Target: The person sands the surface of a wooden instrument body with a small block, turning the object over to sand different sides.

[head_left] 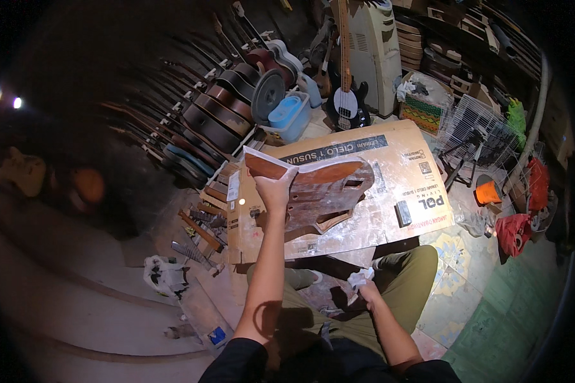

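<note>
One guitar body point(326, 188), left hand point(276, 190) | one rag point(360, 278), right hand point(368, 292)

glossy wooden guitar body point(326, 191), matt cardboard point(396, 166)

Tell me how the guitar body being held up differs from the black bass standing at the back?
The guitar body is bare reddish-brown wood with no neck or strings; the black bass is finished, with neck, strings and a white plate. The body is held up by the left hand above the cardboard; the bass stands upright, untouched. Both share a double-cutaway outline.
</note>
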`<state>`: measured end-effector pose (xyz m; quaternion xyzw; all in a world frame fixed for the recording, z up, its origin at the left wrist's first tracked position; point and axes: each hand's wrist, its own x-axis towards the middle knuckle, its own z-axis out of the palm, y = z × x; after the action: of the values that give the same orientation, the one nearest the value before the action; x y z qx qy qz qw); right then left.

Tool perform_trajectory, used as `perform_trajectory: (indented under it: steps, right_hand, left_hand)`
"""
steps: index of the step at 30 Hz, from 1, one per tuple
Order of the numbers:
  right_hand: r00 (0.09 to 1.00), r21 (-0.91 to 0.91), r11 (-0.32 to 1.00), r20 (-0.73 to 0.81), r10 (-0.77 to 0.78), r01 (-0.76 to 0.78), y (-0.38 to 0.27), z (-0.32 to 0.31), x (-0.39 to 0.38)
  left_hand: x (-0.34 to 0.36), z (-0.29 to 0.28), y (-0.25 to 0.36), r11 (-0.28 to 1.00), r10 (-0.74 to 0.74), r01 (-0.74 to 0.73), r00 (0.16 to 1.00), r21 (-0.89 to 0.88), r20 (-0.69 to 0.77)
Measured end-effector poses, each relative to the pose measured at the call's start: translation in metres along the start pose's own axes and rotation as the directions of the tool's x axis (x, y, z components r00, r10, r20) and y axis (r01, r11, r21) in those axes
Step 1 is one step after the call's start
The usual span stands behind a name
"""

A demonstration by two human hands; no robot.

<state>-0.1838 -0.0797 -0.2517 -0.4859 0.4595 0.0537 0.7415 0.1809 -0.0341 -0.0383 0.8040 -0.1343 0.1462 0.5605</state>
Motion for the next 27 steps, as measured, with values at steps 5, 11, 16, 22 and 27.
perform_trajectory:
  steps: [5,11,16,22,27]
  right_hand:
    - [0.985,-0.227,0.959,0.008,-0.174,0.171,0.041,-0.026,0.043]
    - [0.978,-0.369,0.905,0.070,-0.198,0.210,0.053,-0.021,0.048]
    - [0.969,-0.485,0.841,0.058,-0.241,0.239,0.049,-0.025,0.050]
    - [0.978,-0.527,0.825,0.096,-0.183,0.206,0.036,-0.022,0.037]
    - [0.969,-0.488,0.841,0.052,-0.240,0.234,0.043,-0.025,0.042]
  left_hand:
    - [-0.008,0.021,0.025,0.998,-0.058,0.057,0.996,0.009,0.074]
    - [-0.011,0.014,0.015,1.000,0.012,-0.013,0.998,0.018,0.059]
    - [-0.017,0.016,0.020,0.999,-0.039,0.039,0.996,-0.002,0.083]
    - [-0.023,0.011,0.025,0.996,0.076,-0.077,0.997,-0.041,-0.033]
    - [-0.024,0.018,0.022,0.994,0.079,-0.084,0.995,-0.068,-0.066]
